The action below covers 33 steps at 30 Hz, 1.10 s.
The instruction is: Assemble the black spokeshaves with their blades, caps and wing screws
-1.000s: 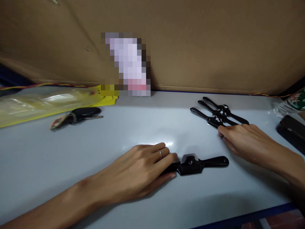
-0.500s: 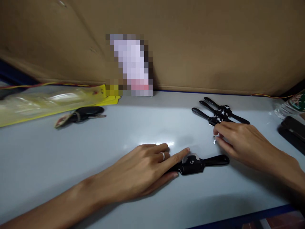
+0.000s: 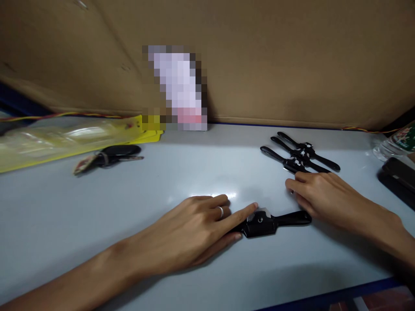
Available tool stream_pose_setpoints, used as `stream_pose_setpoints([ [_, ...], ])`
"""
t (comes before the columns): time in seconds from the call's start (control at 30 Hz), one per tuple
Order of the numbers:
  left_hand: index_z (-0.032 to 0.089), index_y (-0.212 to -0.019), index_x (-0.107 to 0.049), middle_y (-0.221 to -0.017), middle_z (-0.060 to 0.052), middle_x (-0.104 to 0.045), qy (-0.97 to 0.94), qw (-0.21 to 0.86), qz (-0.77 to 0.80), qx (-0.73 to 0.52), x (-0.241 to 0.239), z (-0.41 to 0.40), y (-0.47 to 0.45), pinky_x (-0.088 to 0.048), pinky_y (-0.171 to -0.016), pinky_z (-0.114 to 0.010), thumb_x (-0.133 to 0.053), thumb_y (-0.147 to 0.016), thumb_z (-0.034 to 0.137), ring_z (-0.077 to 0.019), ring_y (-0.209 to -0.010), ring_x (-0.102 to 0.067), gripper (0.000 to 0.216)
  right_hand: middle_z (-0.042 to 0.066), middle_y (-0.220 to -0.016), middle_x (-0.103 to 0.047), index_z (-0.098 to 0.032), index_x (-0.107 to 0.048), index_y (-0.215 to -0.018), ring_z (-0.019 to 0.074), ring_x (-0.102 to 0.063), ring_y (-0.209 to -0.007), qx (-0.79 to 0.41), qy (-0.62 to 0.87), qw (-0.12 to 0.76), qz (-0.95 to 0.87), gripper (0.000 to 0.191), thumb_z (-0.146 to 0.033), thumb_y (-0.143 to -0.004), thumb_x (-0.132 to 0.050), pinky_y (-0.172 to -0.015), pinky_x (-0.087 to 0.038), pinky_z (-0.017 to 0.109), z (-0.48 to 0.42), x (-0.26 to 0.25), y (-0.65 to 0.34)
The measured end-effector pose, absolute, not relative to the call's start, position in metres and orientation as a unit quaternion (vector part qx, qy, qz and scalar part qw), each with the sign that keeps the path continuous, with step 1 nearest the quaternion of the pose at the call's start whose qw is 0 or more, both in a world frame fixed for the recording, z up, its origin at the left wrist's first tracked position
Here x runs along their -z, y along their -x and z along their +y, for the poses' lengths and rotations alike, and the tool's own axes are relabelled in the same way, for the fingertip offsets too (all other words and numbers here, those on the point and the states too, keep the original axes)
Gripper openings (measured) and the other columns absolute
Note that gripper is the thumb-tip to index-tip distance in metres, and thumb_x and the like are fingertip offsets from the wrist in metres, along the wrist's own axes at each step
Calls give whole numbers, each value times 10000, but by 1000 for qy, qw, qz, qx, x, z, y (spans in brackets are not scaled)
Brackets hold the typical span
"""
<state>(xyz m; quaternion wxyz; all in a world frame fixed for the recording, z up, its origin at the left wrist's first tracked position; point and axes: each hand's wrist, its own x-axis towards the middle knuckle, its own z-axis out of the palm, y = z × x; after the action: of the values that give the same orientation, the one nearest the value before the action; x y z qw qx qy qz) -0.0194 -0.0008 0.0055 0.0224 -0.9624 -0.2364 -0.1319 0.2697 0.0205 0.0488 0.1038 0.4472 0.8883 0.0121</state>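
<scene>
A black spokeshave [image 3: 261,228] lies flat on the pale table, with a silvery blade and a screw showing at its middle. My left hand [image 3: 204,224], wearing a ring, is closed over its left handle, the index finger stretched along toward the blade. To the right, above the table, my right hand [image 3: 320,196] has thumb and index finger pinched on a small silvery screw, now mostly hidden by the fingers. Just beyond that hand lie several more black spokeshaves [image 3: 304,154], side by side and partly covered by it.
On the left are a key with a black fob [image 3: 121,151] and a clear plastic pack with a yellow backing [image 3: 65,138]. At the right stand a bottle [image 3: 400,140] and a black object [image 3: 397,177]. A cardboard wall [image 3: 292,65] closes off the back.
My right hand has shifted slightly left and toward me, turning so the fingers cover most of the small screw. My left hand and the spokeshave have hardly moved.
</scene>
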Motion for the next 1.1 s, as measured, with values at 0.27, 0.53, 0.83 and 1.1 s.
stream_pose_setpoints([
  [0.27, 135, -1469, -448, -708, -29, -661, 963, 20, -232, 134, -3, -1, 20, -475, -590, -303, -316, -1092, 304, -214, -708, -653, 434, 44, -796, -642, -203, -608, -866, 163, -506, -600, 25, -451, 83, 888, 195, -39, -837, -507, -568, -188, 319, 18, -46, -266],
  [0.53, 108, -1475, -433, -705, -34, -669, 963, 36, -235, 126, -4, -1, 20, -485, -602, -315, -309, -1092, 301, -224, -733, -674, 446, 79, -955, -599, -221, -631, -951, 154, -471, -611, -15, -436, 78, 896, 259, -32, -820, -513, -547, -189, 294, 23, -44, -272],
  [0.83, 118, -1476, -429, -753, -47, -685, 963, 32, -238, 120, -3, -1, 20, -494, -596, -318, -357, -1078, 305, -228, -732, -680, 445, 58, -807, -632, -184, -597, -841, 168, -509, -584, -20, -444, 53, 894, 159, -38, -843, -535, -557, -241, 325, 23, -38, -274],
  [1.1, 181, -979, -567, -763, -22, -631, 959, -20, -257, 118, -2, 0, 20, -409, -550, -312, -393, -1073, 305, -184, -634, -582, 234, -7, -814, -701, -213, -697, -860, 139, -617, -705, 269, -435, -188, 839, 88, -158, -906, -645, -640, -438, 288, 18, -42, -257],
])
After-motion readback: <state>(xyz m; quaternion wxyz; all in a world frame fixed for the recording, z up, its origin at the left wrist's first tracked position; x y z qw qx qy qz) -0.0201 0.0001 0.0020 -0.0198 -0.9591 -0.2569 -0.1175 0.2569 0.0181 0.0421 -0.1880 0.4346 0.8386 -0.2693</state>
